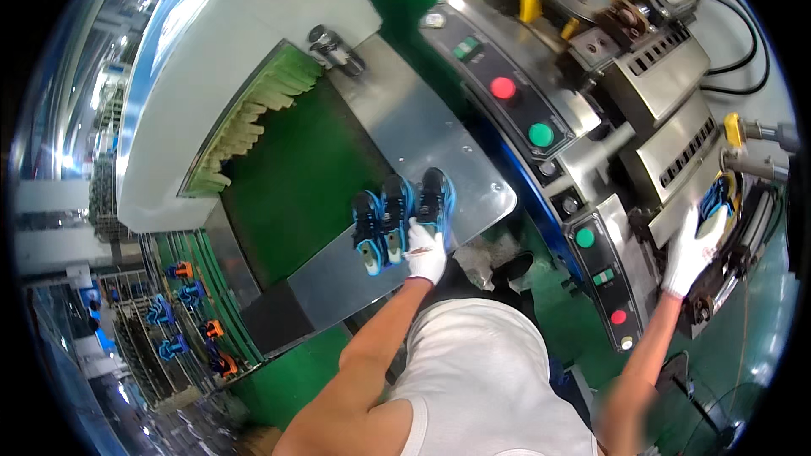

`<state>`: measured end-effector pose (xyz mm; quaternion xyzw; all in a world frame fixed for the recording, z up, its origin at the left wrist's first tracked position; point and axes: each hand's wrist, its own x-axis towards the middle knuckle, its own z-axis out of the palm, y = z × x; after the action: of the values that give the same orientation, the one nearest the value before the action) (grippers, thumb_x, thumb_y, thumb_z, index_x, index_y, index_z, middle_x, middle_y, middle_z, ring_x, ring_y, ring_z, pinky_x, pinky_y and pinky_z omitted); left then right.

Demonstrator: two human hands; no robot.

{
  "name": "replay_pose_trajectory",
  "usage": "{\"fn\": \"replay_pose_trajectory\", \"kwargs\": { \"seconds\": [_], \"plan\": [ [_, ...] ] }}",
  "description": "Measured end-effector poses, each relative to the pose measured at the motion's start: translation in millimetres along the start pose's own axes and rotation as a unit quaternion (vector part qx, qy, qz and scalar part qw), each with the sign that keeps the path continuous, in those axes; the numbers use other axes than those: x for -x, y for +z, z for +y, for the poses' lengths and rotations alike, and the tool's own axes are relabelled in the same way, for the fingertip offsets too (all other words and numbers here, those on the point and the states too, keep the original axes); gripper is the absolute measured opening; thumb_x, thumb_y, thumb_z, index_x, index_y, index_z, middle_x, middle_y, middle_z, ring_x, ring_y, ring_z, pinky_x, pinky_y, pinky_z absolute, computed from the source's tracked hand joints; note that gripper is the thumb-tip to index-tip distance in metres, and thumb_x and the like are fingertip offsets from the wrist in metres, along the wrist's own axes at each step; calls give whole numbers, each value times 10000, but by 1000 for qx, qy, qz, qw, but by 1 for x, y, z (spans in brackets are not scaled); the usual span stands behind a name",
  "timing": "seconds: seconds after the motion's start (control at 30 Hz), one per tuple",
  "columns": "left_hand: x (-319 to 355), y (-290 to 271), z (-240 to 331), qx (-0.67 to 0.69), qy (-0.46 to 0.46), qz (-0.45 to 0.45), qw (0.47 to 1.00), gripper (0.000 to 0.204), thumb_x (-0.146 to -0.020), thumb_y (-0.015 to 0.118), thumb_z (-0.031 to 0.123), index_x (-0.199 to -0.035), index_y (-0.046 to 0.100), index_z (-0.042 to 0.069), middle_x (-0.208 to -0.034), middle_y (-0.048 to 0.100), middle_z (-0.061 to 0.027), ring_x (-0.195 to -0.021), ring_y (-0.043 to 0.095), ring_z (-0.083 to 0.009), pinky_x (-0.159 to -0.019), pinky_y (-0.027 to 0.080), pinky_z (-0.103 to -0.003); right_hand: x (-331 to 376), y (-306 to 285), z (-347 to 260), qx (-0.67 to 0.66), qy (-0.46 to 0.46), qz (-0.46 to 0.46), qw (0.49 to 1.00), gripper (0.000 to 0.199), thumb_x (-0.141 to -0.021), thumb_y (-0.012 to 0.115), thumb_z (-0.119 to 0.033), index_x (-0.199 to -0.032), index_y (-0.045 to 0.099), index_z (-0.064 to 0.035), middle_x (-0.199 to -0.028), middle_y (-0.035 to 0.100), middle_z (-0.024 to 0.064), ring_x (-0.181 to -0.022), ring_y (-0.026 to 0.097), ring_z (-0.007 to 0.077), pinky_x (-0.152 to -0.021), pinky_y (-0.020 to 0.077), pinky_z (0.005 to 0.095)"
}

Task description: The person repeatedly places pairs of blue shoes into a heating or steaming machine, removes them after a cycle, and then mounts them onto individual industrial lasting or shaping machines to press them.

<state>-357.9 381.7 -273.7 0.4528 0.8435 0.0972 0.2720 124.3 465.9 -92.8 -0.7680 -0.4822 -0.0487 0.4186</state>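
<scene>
Three black shoes with bright blue edging, a left one [366,218], a middle one [394,203] and a right one [435,192], sit side by side on a metal ledge. My left hand [427,257], in a white glove, is closed on the near end of the right shoe. Over at the machine on the right, my gloved right hand [691,260] grips the pale end of a blue-edged shoe [718,201]. That shoe lies against the metal parts, and some of my right fingers are hidden behind it.
A green conveyor belt [304,169] runs under a hood [186,93] hung with pale flaps. The steel machine carries two panels with red [503,88] and green [541,135] buttons. A dark cylinder [335,49] lies beside the hood. Racks with blue and orange shoes [190,291] stand left.
</scene>
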Motion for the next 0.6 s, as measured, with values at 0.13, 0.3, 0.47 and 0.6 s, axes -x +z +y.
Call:
{"fn": "replay_pose_trajectory", "kwargs": {
  "seconds": [0.13,0.3,0.47,0.6],
  "plan": [
    [-3,4,-1,41,61,-18,997,887,-964,620,346,-1563,156,-116,-1500,403,-347,-1375,438,-463,-1132,362,-552,126,57,-67,127,-142,-235,953,750,-943,694,-200,-1555,332,39,-1615,329,269,-1501,316,408,-1252,222,453],
    [-17,-24,-51,308,188,-108,926,774,-951,679,134,-1552,231,-63,-1539,365,-310,-1456,401,-408,-1183,358,-480,171,105,-59,306,-169,-318,881,921,-794,795,-265,-1516,350,95,-1630,246,310,-1525,189,484,-1257,118,557],
    [-22,-79,-67,312,197,50,928,771,-880,741,91,-1511,316,-40,-1478,406,-273,-1405,411,-407,-1196,334,-445,233,134,-142,6,9,-468,884,917,-862,790,-231,-1556,286,90,-1626,308,281,-1523,305,365,-1239,253,413],
    [-55,-40,-69,262,193,50,944,891,-776,794,72,-1509,292,-4,-1498,352,-293,-1411,350,-479,-1206,299,-512,328,205,-215,-17,54,-541,839,866,-809,810,-309,-1479,423,80,-1337,623,300,-1266,611,373,-1056,474,395]
  ]
}}
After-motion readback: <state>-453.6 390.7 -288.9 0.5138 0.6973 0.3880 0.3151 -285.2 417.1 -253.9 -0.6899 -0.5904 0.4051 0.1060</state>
